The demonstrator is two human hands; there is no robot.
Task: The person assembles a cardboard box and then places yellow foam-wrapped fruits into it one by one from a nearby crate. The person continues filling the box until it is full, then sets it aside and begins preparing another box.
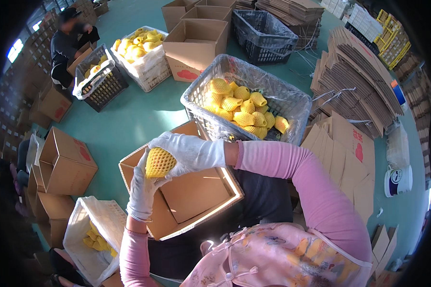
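Over an open cardboard box (197,193), both my hands in white gloves hold a round fruit wrapped in a yellow foam net sleeve (160,163). My left hand (140,192) cups it from the left and below. From above and the right, my right hand (190,150) curves around it. Reddish skin shows through the mesh. Bare cardboard is visible on the box's inner floor, though my hands and wrists cover part of the inside. Just beyond the box stands a grey plastic crate (287,95) lined with clear film, with several foam-netted fruits (242,106) in it.
Flattened cartons (355,82) are stacked at the right. A white-lined crate (93,211) with netted fruit sits at lower left, near open cartons (70,165). Far left, a person (66,43) crouches by a black crate (106,88). A white bucket (398,181) stands right.
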